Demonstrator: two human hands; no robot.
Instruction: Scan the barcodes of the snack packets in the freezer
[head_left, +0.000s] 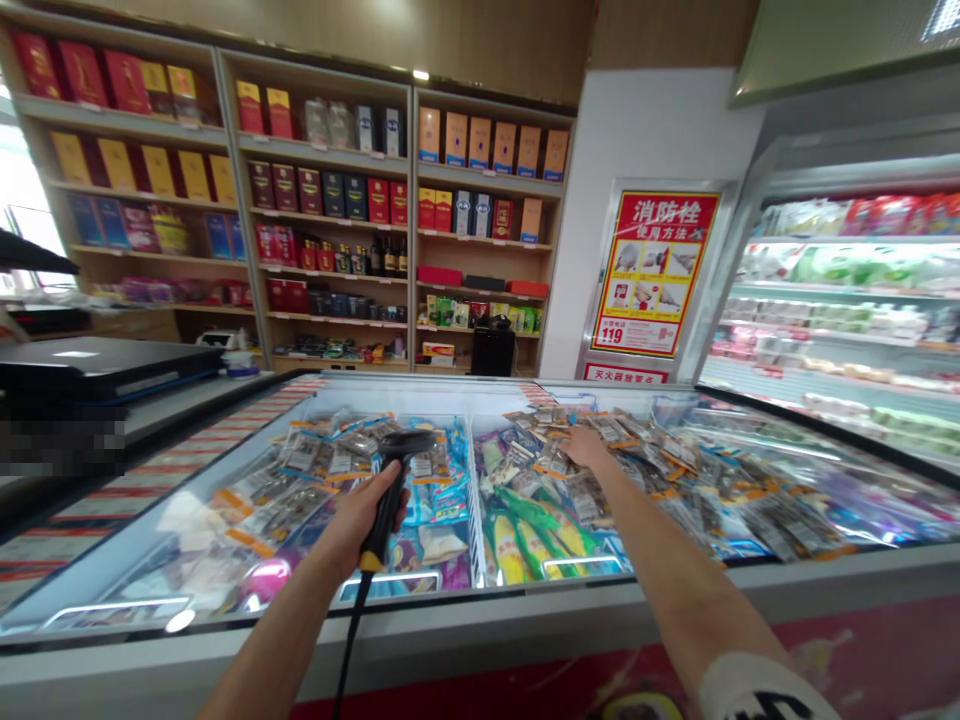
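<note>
While packets with orange edges (296,515) are lying in the left part of the chest freezer (510,625), the left hand (364,515) is holding a black scanner (385,515) above the goods, its grip wrapping the handle. A cable (351,640) is hanging below. Next, a white divider (474,500) is standing upright. Further right, yellow-green bags (534,535) are lying in front, and behind them the right hand (587,447) is touching similar orange-edged packets; whether its grip is holding one, I cannot tell.

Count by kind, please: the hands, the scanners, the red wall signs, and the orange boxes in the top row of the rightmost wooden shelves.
Hands: 2 (left hand, right hand)
Scanner: 1
Red signs: 2, the lower partly hidden
Orange boxes: 6
Total: 11
</note>
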